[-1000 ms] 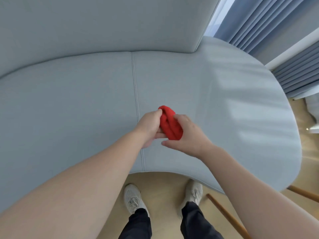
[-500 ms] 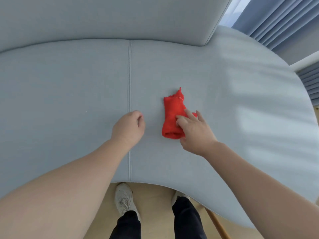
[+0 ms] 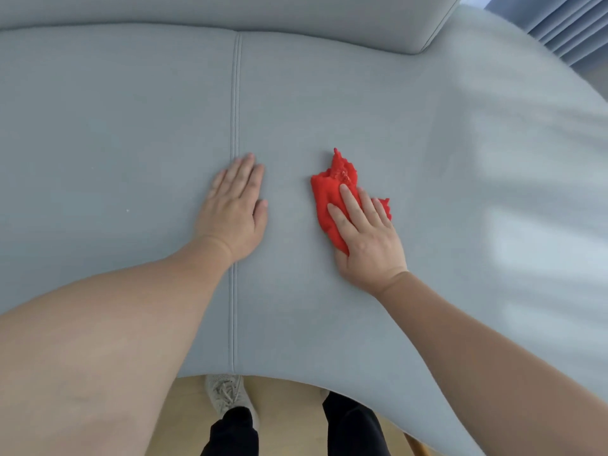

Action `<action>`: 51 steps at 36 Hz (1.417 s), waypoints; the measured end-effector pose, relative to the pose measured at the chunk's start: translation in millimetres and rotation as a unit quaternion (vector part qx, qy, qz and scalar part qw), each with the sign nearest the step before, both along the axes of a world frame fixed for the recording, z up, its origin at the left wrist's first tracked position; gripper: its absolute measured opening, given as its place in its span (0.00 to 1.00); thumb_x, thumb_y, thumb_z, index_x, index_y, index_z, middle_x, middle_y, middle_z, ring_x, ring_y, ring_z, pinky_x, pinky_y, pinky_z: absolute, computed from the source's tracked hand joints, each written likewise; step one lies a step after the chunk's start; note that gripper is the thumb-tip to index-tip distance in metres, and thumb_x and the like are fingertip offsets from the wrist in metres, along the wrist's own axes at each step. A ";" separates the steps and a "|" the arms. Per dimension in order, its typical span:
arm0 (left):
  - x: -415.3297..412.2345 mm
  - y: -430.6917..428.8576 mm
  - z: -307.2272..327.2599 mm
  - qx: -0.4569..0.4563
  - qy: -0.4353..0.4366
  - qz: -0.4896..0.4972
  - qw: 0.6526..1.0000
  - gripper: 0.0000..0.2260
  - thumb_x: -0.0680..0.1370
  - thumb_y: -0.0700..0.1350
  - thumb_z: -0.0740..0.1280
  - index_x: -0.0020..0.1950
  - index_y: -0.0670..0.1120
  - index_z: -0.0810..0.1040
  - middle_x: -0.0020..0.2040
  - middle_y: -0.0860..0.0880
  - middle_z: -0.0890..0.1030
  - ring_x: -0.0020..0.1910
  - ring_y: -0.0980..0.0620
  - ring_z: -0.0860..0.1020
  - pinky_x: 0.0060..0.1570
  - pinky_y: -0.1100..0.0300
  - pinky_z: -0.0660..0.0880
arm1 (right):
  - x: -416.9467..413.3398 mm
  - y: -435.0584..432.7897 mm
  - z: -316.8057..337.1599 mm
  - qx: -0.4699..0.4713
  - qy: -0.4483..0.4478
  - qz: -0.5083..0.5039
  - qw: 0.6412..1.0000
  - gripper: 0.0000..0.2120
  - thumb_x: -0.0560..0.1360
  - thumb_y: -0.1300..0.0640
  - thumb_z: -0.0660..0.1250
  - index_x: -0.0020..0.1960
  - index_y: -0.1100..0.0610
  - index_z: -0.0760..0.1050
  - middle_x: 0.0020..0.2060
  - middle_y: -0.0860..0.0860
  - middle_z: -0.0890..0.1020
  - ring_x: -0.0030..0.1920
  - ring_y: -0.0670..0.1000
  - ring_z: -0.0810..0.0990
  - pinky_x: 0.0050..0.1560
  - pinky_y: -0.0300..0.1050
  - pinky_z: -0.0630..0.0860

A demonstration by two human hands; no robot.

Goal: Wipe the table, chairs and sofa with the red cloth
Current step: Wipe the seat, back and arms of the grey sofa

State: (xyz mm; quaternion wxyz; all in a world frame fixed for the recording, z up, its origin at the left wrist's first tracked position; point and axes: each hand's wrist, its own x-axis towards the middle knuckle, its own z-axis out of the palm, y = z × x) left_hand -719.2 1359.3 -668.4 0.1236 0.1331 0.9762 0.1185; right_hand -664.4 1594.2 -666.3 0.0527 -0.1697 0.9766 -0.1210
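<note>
Sofa (image 3: 329, 93); cloth (image 3: 331, 189) under right hand (image 3: 369, 239) (flat)

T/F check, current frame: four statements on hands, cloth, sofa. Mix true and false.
1. The left hand lies flat on the sofa seat. True.
2. The right hand presses flat on the red cloth. True.
3. The red cloth touches the left hand. False: bare seat shows between them.
4. The red cloth is spread out fully flat. False: it is bunched and folded under the right hand.
</note>
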 end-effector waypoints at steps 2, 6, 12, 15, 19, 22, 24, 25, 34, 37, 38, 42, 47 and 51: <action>0.7 -2.0 -4.4 -0.007 0.017 -0.012 1.000 0.27 0.77 0.50 0.50 0.73 0.37 0.63 0.75 0.40 0.63 0.74 0.43 0.60 0.73 0.51 0.51 | -21.1 9.3 -1.3 -0.008 0.005 0.009 1.000 0.26 0.70 0.55 0.57 0.66 0.60 0.74 0.70 0.61 0.70 0.68 0.67 0.69 0.68 0.63 0.65; 2.7 -4.0 -10.2 -0.002 0.045 -0.020 0.999 0.26 0.78 0.49 0.52 0.73 0.37 0.64 0.74 0.40 0.63 0.73 0.43 0.61 0.73 0.51 0.51 | -75.8 29.2 -5.2 -0.007 0.012 0.034 0.999 0.27 0.68 0.55 0.57 0.65 0.62 0.74 0.69 0.61 0.71 0.67 0.68 0.70 0.66 0.65 0.66; 3.5 -5.6 -14.7 -0.003 0.061 -0.026 0.998 0.26 0.78 0.48 0.52 0.73 0.37 0.63 0.74 0.40 0.63 0.74 0.44 0.59 0.74 0.51 0.50 | -164.4 43.6 -0.1 -0.005 -0.004 -0.112 0.994 0.26 0.74 0.53 0.59 0.72 0.57 0.68 0.75 0.57 0.63 0.73 0.63 0.61 0.73 0.57 0.57; 3.2 -6.4 -18.8 -0.002 0.069 -0.025 0.997 0.26 0.77 0.48 0.52 0.73 0.38 0.63 0.74 0.40 0.63 0.74 0.44 0.59 0.74 0.50 0.51 | -198.2 44.6 -1.6 0.000 -0.006 -0.163 0.987 0.27 0.78 0.42 0.55 0.73 0.54 0.65 0.76 0.54 0.61 0.75 0.59 0.58 0.74 0.54 0.56; 2.4 -7.0 -21.3 0.001 0.078 -0.027 0.997 0.26 0.77 0.48 0.53 0.73 0.38 0.63 0.75 0.40 0.62 0.74 0.44 0.58 0.74 0.51 0.50 | -208.8 43.9 -7.5 -0.006 0.013 -0.172 0.985 0.26 0.80 0.42 0.52 0.74 0.52 0.66 0.76 0.52 0.62 0.75 0.56 0.59 0.74 0.50 0.56; 1.9 -7.1 -21.3 -0.004 0.076 -0.024 0.997 0.26 0.77 0.48 0.52 0.74 0.38 0.62 0.75 0.40 0.62 0.74 0.44 0.58 0.74 0.51 0.50 | -206.8 44.3 -7.0 -0.027 0.017 -0.175 0.984 0.24 0.81 0.44 0.52 0.73 0.51 0.67 0.76 0.50 0.62 0.75 0.55 0.59 0.74 0.51 0.57; 1.3 -6.8 -20.7 -0.007 0.076 -0.023 0.997 0.26 0.77 0.48 0.52 0.74 0.38 0.63 0.75 0.40 0.62 0.74 0.44 0.58 0.74 0.51 0.50 | -205.2 45.1 -5.0 -0.044 0.014 -0.171 0.984 0.23 0.81 0.44 0.52 0.73 0.50 0.68 0.75 0.48 0.63 0.75 0.53 0.59 0.73 0.50 0.58; 1.0 -6.6 -20.2 -0.007 0.076 -0.023 0.997 0.26 0.77 0.48 0.52 0.74 0.38 0.63 0.75 0.40 0.62 0.74 0.44 0.58 0.74 0.51 0.50 | -203.8 45.6 -3.4 -0.051 0.011 -0.165 0.985 0.23 0.81 0.45 0.52 0.72 0.50 0.68 0.75 0.48 0.63 0.76 0.52 0.59 0.73 0.49 0.58; 1.3 -5.6 -17.4 -0.016 0.066 -0.023 0.997 0.27 0.78 0.49 0.51 0.74 0.38 0.61 0.75 0.41 0.61 0.75 0.45 0.58 0.74 0.52 0.48 | -154.5 40.6 5.5 -0.080 -0.036 -0.067 0.994 0.24 0.79 0.46 0.52 0.70 0.54 0.71 0.74 0.50 0.66 0.75 0.52 0.62 0.73 0.48 0.58; 1.8 -4.8 -15.3 -0.018 0.063 -0.020 0.998 0.27 0.78 0.49 0.50 0.74 0.38 0.61 0.75 0.41 0.61 0.75 0.44 0.58 0.74 0.53 0.47 | -125.1 34.6 3.2 -0.086 -0.044 -0.029 0.995 0.25 0.80 0.45 0.51 0.69 0.57 0.73 0.72 0.53 0.68 0.73 0.56 0.65 0.72 0.47 0.59; 1.9 -4.6 -14.4 -0.018 0.061 -0.019 0.998 0.27 0.78 0.49 0.50 0.75 0.38 0.61 0.75 0.41 0.61 0.75 0.44 0.58 0.74 0.53 0.47 | -113.6 32.6 1.9 -0.088 -0.043 -0.017 0.995 0.26 0.80 0.45 0.51 0.68 0.59 0.73 0.71 0.55 0.69 0.72 0.58 0.66 0.72 0.47 0.59; 2.5 -4.4 -10.1 -0.015 0.052 -0.018 0.998 0.27 0.78 0.49 0.49 0.75 0.38 0.61 0.75 0.41 0.60 0.75 0.44 0.58 0.74 0.55 0.44 | -68.1 20.7 -0.2 -0.095 -0.024 0.022 0.995 0.23 0.80 0.49 0.54 0.65 0.63 0.75 0.68 0.60 0.73 0.68 0.63 0.71 0.71 0.47 0.58; 11.0 -11.4 -2.2 0.002 0.056 -0.041 0.998 0.26 0.78 0.48 0.50 0.72 0.36 0.64 0.74 0.39 0.64 0.73 0.42 0.62 0.73 0.55 0.46 | -7.0 2.5 0.3 -0.110 -0.020 0.054 0.992 0.24 0.82 0.48 0.53 0.63 0.64 0.77 0.66 0.61 0.74 0.66 0.64 0.72 0.70 0.52 0.60; 30.6 -29.6 2.1 -0.006 0.058 -0.047 0.997 0.26 0.78 0.48 0.51 0.71 0.35 0.66 0.72 0.38 0.66 0.72 0.42 0.64 0.72 0.55 0.47 | 49.8 -13.9 2.9 -0.125 -0.033 0.089 0.988 0.25 0.83 0.48 0.51 0.61 0.64 0.78 0.66 0.60 0.75 0.68 0.62 0.71 0.72 0.54 0.60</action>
